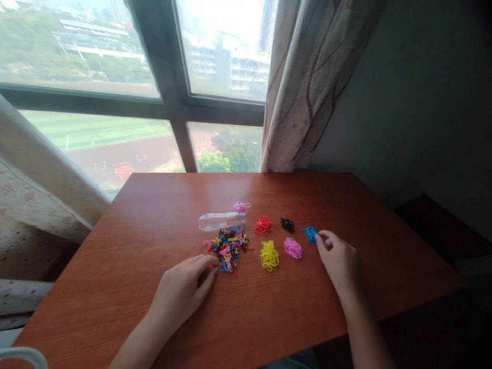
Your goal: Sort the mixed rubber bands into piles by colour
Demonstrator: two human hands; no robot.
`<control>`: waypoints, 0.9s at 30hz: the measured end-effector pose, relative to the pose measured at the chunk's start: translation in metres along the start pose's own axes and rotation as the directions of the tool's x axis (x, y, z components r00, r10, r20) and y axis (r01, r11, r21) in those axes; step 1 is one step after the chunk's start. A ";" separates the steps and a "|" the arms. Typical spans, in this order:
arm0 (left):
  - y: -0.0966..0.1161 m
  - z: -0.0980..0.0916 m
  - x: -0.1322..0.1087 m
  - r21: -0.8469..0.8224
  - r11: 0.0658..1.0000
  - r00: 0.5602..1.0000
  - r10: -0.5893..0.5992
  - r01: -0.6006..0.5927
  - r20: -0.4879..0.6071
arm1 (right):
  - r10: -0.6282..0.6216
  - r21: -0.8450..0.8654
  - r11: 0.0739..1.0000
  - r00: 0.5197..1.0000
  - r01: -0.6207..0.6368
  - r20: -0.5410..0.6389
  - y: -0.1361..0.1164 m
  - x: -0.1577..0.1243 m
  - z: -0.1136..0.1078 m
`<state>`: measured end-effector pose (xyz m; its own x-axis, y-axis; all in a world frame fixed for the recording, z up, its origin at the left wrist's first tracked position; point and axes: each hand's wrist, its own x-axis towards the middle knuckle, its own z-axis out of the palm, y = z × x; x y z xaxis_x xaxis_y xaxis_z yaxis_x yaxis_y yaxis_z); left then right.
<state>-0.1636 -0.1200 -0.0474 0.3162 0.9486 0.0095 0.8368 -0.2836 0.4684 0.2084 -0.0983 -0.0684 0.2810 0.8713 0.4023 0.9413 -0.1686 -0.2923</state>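
Observation:
My left hand [188,282] rests at the near left edge of a mixed pile of coloured rubber bands [230,248], thumb and fingertips pinched together; what is between them is too small to make out. My right hand [338,256] is at the right side of a small heap of blue rubber bands [309,234], its fingers closed on the edge of it. Between the hands lie sorted heaps: red rubber bands [262,225], black rubber bands [287,224], yellow rubber bands [269,255] and pink rubber bands [293,248].
Behind the mixed pile a clear plastic bottle [219,221] lies on its side, with a pink cap [239,206] beside its right end. The wooden table [161,205] ends near a window and curtains [292,102]. A white curved rim [25,352] shows at the lower left.

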 end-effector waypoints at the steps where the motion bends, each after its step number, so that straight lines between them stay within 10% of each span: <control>1: 0.000 0.000 0.000 -0.002 1.000 1.000 0.000 0.000 0.002 | 0.003 -0.001 1.000 1.000 -0.003 -0.001 0.000 -0.001 0.000; 11: 0.003 -0.001 -0.001 -0.017 1.000 1.000 0.012 -0.012 -0.004 | -0.031 0.093 0.995 0.998 0.035 -0.047 -0.019 -0.015 -0.010; 27: 0.004 -0.001 -0.001 -0.011 0.998 0.998 0.066 -0.066 -0.017 | -0.360 0.527 0.820 0.917 0.223 0.171 -0.131 -0.089 -0.002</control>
<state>-0.1613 -0.1220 -0.0451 0.3632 0.9301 0.0550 0.8092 -0.3442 0.4761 0.0601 -0.1552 -0.0639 -0.1126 0.9386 0.3262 0.7358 0.2994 -0.6074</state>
